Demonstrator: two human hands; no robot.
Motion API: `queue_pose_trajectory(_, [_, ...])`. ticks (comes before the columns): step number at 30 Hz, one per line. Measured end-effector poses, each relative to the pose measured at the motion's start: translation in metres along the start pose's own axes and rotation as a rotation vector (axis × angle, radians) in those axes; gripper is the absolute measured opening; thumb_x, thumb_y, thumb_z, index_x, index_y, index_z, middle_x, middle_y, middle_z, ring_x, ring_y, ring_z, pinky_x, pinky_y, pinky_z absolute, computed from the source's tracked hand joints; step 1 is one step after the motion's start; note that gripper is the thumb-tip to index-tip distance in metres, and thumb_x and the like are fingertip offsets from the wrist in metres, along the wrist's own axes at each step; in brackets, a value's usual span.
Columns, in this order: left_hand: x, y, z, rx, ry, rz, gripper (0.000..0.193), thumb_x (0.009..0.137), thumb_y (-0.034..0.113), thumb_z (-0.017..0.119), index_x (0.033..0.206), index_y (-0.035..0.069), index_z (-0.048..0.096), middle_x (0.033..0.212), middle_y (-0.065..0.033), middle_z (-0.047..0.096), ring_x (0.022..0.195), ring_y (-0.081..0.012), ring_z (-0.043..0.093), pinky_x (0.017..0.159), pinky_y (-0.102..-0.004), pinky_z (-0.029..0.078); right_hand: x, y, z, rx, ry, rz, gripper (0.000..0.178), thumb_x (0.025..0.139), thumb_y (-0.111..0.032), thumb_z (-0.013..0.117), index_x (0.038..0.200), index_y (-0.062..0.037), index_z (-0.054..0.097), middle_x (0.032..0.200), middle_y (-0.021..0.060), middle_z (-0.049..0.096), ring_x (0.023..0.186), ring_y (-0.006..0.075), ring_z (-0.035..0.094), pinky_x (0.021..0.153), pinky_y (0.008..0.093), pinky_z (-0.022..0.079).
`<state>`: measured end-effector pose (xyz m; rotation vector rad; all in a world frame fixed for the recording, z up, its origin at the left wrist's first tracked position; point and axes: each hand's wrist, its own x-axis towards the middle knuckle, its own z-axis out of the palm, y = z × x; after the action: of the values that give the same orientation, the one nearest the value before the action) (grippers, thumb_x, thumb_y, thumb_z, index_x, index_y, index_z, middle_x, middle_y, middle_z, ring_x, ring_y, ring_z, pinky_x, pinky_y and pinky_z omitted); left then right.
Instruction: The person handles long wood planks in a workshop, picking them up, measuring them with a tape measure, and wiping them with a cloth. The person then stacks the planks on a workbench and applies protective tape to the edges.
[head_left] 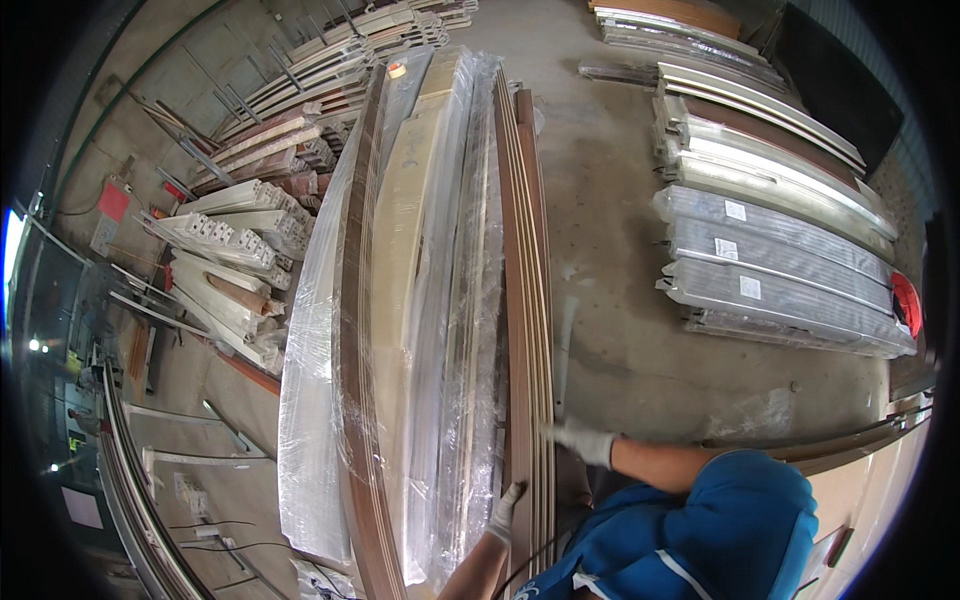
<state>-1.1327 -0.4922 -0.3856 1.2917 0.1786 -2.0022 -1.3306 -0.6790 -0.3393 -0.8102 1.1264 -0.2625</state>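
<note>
Gloved hands at the near end of a stack of long brown profiles.
In the head view, the stack of long brown profiles [520, 300] with pale edges ran lengthwise down the middle, just right of the plastic-wrapped bundles [310, 430]. The left hand [507, 512], in a pale glove, lay against the stack's left edge, fingers partly curled over it; whether it gripped firmly could not be told. The right hand [583, 442], also gloved, reached to the stack's right edge, its fingertips blurred; how far open it was, and whether it touched, could not be told. A tape roll [397, 70] sat at the bundles' far end. Grey wrapped bundles [780, 245] lay on the floor [620, 330] to the right, well apart.
</note>
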Motion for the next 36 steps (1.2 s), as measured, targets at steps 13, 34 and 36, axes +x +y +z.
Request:
queue_pose_trajectory(13, [-0.053,-0.015,0.013,0.151,-0.041,-0.096,0.059,0.082,0.044,0.077,0.12,0.0,0.068,0.114,-0.0131,0.071,0.104,-0.0256,0.066,0.097,-0.041,0.051,0.152,-0.143,-0.08,0.387,0.25,-0.146,0.062,0.085,-0.045,0.076,0.128,-0.0022,0.066,0.121,0.0149,0.071,0.109,0.0256,0.067,0.1,0.0397,0.052])
queue_pose_trajectory(34, [-0.128,-0.039,-0.007,0.614,0.558,0.413,0.061,0.079,0.042,0.079,0.124,0.003,0.064,0.112,-0.0157,0.07,0.1,-0.029,0.068,0.091,-0.0454,0.053,0.083,-0.111,-0.036,0.533,0.142,-0.175,0.082,0.09,-0.064,0.066,0.147,-0.0079,0.05,0.145,0.0123,0.056,0.129,0.0251,0.055,0.107,0.0422,0.046])
queue_pose_trajectory(36, [-0.146,-0.056,-0.018,0.801,0.724,0.512,0.062,0.079,0.042,0.079,0.124,0.003,0.064,0.112,-0.016,0.07,0.1,-0.0293,0.068,0.09,-0.0459,0.053,0.066,-0.107,-0.037,0.507,0.147,-0.22,0.08,0.091,-0.063,0.065,0.148,-0.0088,0.049,0.145,0.012,0.055,0.128,0.0266,0.055,0.106,0.0439,0.046])
